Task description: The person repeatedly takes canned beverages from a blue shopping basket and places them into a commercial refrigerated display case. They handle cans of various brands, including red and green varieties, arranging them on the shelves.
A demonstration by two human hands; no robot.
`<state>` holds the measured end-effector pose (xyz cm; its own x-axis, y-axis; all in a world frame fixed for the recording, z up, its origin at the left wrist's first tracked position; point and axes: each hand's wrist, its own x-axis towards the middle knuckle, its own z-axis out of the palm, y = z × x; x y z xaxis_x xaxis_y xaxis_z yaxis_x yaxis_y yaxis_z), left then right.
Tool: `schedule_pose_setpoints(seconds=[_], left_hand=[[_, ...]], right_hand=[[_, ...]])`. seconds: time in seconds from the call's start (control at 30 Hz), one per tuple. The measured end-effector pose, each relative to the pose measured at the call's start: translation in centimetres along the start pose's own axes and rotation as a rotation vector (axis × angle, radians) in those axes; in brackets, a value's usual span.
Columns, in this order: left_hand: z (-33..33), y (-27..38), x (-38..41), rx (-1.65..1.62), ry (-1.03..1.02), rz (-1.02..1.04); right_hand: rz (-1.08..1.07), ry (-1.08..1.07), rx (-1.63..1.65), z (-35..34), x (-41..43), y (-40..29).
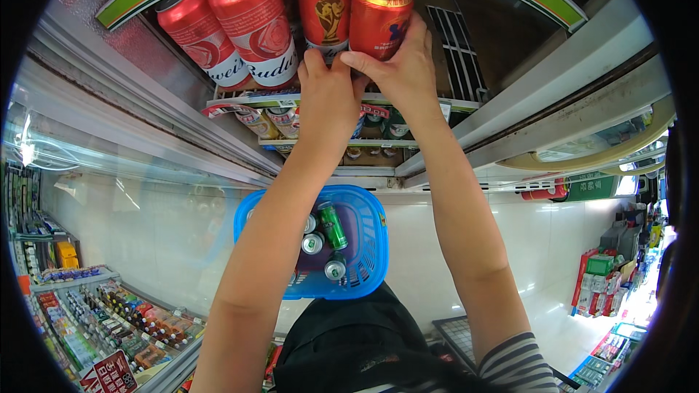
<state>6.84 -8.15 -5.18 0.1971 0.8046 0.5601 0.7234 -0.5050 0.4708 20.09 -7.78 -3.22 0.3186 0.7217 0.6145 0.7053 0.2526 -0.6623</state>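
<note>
On a wire shelf of an upright drinks cooler, my right hand (407, 68) is closed round a short red and gold can (380, 19). My left hand (330, 87) is at the foot of a neighbouring red can with a gold trophy print (326, 11); its fingertips are partly hidden, so whether it grips the can is unclear. Left of these stand two tall red and white Budweiser cans (256, 33). Below my forearms a blue plastic basket (374, 262) holds several cans, among them a green can (332, 225) lying on its side.
Metal door frames (524, 87) flank the cooler opening. Lower shelves hold more cans and bottles. A glass door (136, 136) is at left. Bottled drinks (136, 322) fill a display at lower left, and stacked packs (598, 284) stand on the floor at right.
</note>
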Motion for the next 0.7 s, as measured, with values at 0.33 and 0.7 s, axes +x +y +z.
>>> schedule_pose_setpoints(seconds=[0.33,0.7], left_hand=[[-0.2,0.1,-0.3,-0.033,-0.051,0.041],[-0.3,-0.1,-0.7,0.021,-0.008,0.100]], right_hand=[[-0.005,-0.167,0.298,-1.1,0.6,2.2],[-0.026,-0.158,0.056,-0.7,-0.3,1.2]])
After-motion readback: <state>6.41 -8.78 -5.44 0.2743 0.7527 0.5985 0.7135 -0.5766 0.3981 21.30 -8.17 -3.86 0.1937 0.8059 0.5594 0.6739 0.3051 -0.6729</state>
